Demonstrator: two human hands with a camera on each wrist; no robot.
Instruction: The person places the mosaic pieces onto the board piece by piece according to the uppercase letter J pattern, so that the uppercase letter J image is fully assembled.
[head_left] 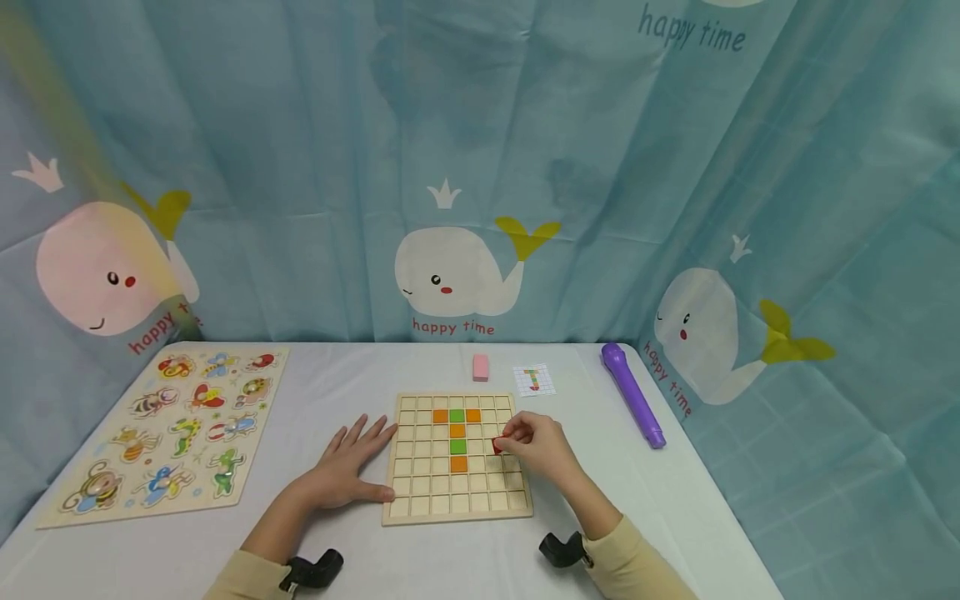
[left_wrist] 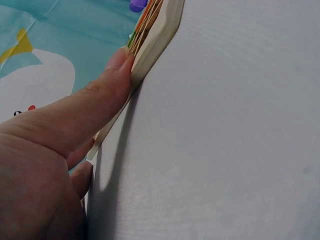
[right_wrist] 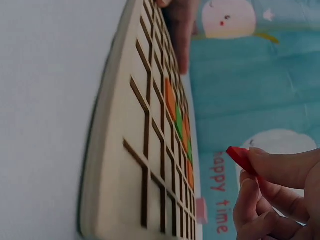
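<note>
A square wooden grid board (head_left: pixel 420 507) lies on the white table, with several orange and green tiles set in its cells as a T shape. My right hand (head_left: pixel 542 446) pinches a red tile (right_wrist: pixel 242 159) between thumb and fingers, over the board's right side. At the board's left edge rests my left hand (head_left: pixel 347 467), fingers spread, its thumb (left_wrist: pixel 107 87) touching the frame. A small printed card (head_left: pixel 545 377) with a coloured pattern lies behind the board's right corner.
A wooden insect puzzle board (head_left: pixel 251 454) lies at the left. Behind the grid board stands a pink block (head_left: pixel 481 367). A purple microphone-shaped stick (head_left: pixel 634 396) lies near the right edge. Blue curtains (head_left: pixel 337 275) hang around the table.
</note>
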